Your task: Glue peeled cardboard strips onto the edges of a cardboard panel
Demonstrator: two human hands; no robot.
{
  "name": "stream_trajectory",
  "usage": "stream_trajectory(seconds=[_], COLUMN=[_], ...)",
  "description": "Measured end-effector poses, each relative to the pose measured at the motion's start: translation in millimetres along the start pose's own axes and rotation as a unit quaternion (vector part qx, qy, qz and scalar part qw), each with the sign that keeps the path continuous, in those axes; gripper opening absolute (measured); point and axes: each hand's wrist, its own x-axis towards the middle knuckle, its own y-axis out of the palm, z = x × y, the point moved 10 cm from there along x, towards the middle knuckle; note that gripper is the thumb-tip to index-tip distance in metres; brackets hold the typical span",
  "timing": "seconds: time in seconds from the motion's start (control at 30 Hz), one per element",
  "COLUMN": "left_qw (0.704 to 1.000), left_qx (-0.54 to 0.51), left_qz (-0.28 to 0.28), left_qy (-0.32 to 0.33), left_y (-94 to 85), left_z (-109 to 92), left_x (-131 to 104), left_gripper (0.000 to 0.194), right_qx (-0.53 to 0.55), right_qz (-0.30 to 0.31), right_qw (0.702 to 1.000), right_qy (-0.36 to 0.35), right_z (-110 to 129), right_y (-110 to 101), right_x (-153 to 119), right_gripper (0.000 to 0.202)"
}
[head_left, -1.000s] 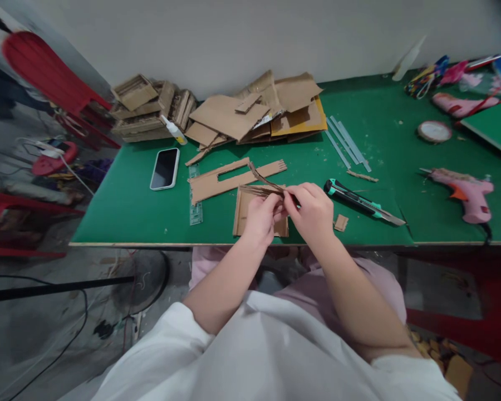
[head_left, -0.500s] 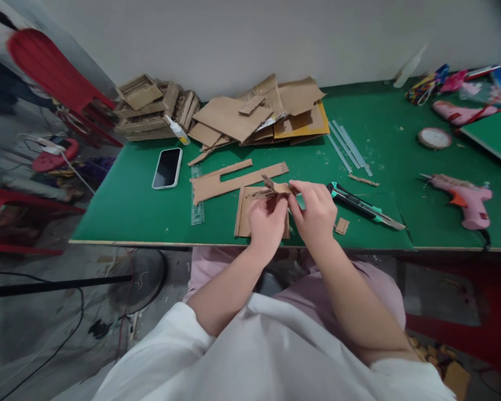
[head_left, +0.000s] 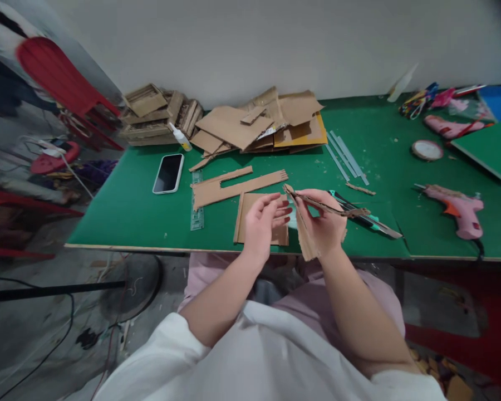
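Note:
My right hand (head_left: 325, 223) grips a bent cardboard piece (head_left: 307, 236), its two strips meeting in a narrow V. One strip points down toward me and the other stretches right across the hand. To the left, my left hand (head_left: 264, 225) is empty, fingers apart, hovering over a flat cardboard panel (head_left: 242, 220) with a raised strip along its left edge; the hand covers part of the panel. Behind them lies a notched cardboard piece (head_left: 217, 192) on top of a clear ruler (head_left: 197, 220). A black and teal utility knife (head_left: 378, 223) rests partly behind my right hand, blade out.
Cardboard sheets (head_left: 229, 128) and stacked cardboard frames (head_left: 154, 117) line the wall. A phone (head_left: 168, 174) and glue bottle (head_left: 179, 136) sit left. Glue sticks (head_left: 344, 156), a tape roll (head_left: 426, 149) and a pink glue gun (head_left: 457, 209) lie right. The green table's front edge (head_left: 121, 247) is near me.
My left hand has let go of the cardboard piece and opened. My right hand has turned and moved slightly right with the piece, which now shows as a long V. The view has shifted slightly.

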Motion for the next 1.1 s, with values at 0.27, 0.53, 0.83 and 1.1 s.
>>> stream_trajectory(seconds=[0.27,0.53,0.83,1.1], left_qw=[0.99,0.989,0.996,0.995], left_qx=[-0.049,-0.029,-0.021,0.033], left_qz=[0.09,0.119,0.044,0.081], left_qy=[-0.098,-0.078,-0.08,-0.049], left_y=[18.4,22.7,15.2,21.4], left_z=[-5,-14,-9,-20], left_x=[7,0,3,3], left_gripper=[0.049,0.042,0.033,0.034], right_qx=[0.006,-0.011,-0.054,-0.069], right_qz=[0.067,0.121,0.064,0.083], right_qw=[0.998,0.992,0.991,0.989], right_qy=[-0.014,-0.044,-0.102,-0.1], right_z=[12,29,36,42], right_y=[8,8,7,6], right_x=[2,9,0,5], right_gripper=[0.02,0.019,0.019,0.018])
